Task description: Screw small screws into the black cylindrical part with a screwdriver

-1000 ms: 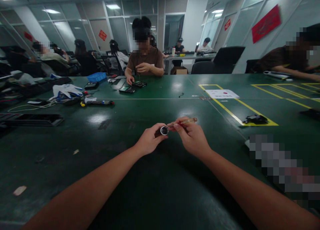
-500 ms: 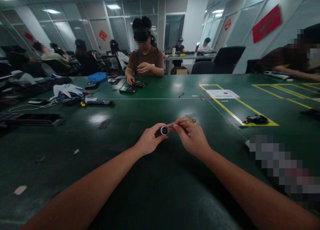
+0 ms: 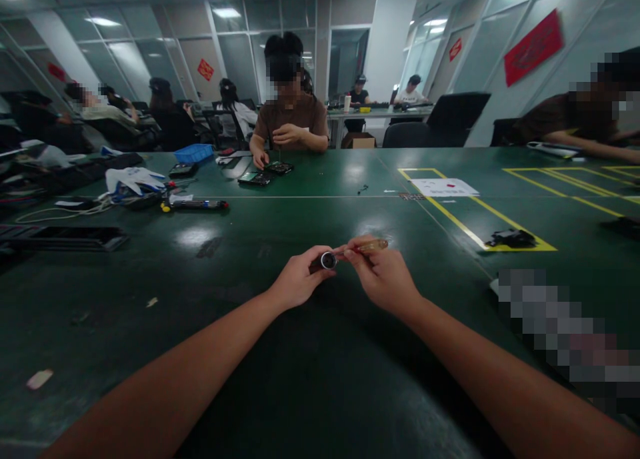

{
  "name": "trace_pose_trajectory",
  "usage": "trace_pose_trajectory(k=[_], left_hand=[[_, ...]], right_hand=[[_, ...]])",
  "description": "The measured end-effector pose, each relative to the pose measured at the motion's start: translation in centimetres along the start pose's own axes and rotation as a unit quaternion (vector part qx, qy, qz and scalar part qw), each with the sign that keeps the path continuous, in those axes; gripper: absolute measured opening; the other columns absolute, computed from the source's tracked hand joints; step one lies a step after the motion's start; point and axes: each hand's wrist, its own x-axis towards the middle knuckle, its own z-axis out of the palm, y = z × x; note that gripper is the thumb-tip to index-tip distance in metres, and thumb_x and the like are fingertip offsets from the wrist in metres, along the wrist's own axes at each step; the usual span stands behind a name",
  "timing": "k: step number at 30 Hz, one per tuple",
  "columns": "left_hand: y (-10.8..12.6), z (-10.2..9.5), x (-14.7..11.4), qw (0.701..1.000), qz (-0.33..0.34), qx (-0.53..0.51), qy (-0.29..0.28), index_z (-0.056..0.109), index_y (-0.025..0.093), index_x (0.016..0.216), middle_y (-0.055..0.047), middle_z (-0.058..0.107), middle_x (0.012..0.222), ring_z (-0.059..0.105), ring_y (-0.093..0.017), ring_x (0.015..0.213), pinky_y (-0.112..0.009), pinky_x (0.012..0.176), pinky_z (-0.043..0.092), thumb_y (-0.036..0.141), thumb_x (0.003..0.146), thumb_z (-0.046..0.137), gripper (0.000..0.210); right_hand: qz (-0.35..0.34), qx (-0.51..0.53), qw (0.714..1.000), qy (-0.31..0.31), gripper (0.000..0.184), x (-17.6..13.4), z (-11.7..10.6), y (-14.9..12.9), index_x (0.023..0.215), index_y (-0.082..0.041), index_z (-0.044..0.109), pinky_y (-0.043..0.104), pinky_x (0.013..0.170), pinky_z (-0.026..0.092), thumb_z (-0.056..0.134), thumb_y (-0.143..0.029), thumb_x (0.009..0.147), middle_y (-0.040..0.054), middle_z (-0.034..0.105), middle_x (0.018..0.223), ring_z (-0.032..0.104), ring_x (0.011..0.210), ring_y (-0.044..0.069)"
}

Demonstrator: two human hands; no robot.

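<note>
My left hand (image 3: 296, 279) is closed around a short dark cylinder with a silver ring at its end (image 3: 328, 260). That round end faces me and looks hollow or glassy; the rest is hidden by my fingers. In my closed right hand (image 3: 387, 272) is a screwdriver with a clear amber handle (image 3: 374, 245), the handle pointing right. Its thin shaft runs left between my fingertips toward the side of the cylinder. Whether the tip touches the cylinder cannot be made out. Both hands are held over the green tabletop (image 3: 320, 379).
A black-and-blue tool (image 3: 197, 205) and white gloves (image 3: 133, 180) lie at left, near a blue bin (image 3: 194, 154). Opposite, a co-worker (image 3: 290, 122) handles dark devices. A small black part (image 3: 511, 238) sits by yellow tape at right, near a paper sheet (image 3: 445, 187).
The screwdriver's handle has shifted slightly left and tilted a little lower at its right end. My left hand and the cylinder have barely moved.
</note>
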Motion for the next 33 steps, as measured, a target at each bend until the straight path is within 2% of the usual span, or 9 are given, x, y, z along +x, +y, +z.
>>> trace_pose_trajectory(k=[5, 9, 16, 33], left_hand=[[0.20, 0.03, 0.02, 1.000, 0.001, -0.009, -0.003, 0.061, 0.023, 0.121, -0.005, 0.069, 0.118, 0.065, -0.021, 0.109, -0.038, 0.100, 0.049, 0.021, 0.086, 0.068, 0.035], [0.43, -0.01, 0.06, 1.000, -0.007, 0.000, 0.002, 0.061, 0.023, 0.121, -0.005, 0.070, 0.115, 0.066, -0.021, 0.107, -0.038, 0.098, 0.050, 0.021, 0.086, 0.068, 0.035], [0.30, 0.07, 0.09, 1.000, -0.007, -0.002, 0.002, 0.061, 0.022, 0.121, -0.005, 0.069, 0.116, 0.065, -0.020, 0.107, -0.036, 0.097, 0.049, 0.020, 0.086, 0.068, 0.036], [0.13, 0.08, 0.10, 1.000, -0.005, -0.011, -0.001, 0.062, 0.023, 0.121, -0.004, 0.070, 0.115, 0.066, -0.020, 0.107, -0.037, 0.098, 0.050, 0.020, 0.086, 0.069, 0.036]], right_hand=[[0.038, 0.030, 0.999, 0.003, 0.023, 0.00, 0.07, 0.26, 0.093, -0.022, 0.070, 0.034, 0.080, 0.056, 0.049, -0.029, 0.100, 0.0051, 0.073, 0.099, 0.071, 0.087, 0.021], [0.012, 0.022, 1.000, 0.000, 0.022, -0.02, 0.02, 0.26, 0.090, -0.023, 0.069, 0.034, 0.081, 0.056, 0.050, -0.026, 0.099, 0.0049, 0.073, 0.100, 0.072, 0.088, 0.021], [-0.039, -0.022, 0.999, 0.002, 0.016, -0.11, -0.07, 0.48, 0.098, -0.024, 0.066, 0.034, 0.080, 0.056, 0.050, -0.022, 0.098, 0.0047, 0.075, 0.099, 0.073, 0.092, 0.022], [-0.037, -0.003, 0.999, -0.007, 0.015, 0.08, -0.14, 0.35, 0.098, -0.024, 0.065, 0.035, 0.082, 0.055, 0.050, -0.022, 0.098, 0.0050, 0.074, 0.097, 0.072, 0.092, 0.023]])
